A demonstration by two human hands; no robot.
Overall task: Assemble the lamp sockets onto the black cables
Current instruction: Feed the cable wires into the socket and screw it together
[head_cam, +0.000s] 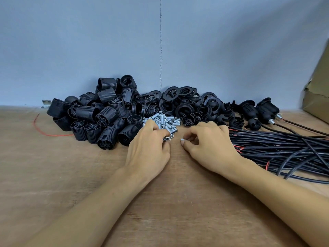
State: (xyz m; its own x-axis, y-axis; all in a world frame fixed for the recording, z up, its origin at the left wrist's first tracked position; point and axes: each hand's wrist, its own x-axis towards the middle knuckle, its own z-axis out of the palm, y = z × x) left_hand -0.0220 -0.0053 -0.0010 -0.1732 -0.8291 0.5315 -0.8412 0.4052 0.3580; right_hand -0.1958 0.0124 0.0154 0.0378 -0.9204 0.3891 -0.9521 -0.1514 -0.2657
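Fingers (154,128) of left hand (147,147) are curled into metal tube pile (166,121), grip unclear; small silver part (182,139) is pinched by right hand (210,139), lamp sockets (106,113) left and black cables (276,147) right untouched, so part could be fumbled and lost among loose tubes.

A flat blue-grey wall (89,41) fills the upper half, evenly lit and darker toward the top corners. A rough vertical seam (161,41) runs down it at 12 o'clock to the worktop (53,175), a pale brown wood-grain board. At 3 o'clock stands a torn cardboard box (316,97). At 9 o'clock a small metal bracket (45,103) sits at the wall's foot.
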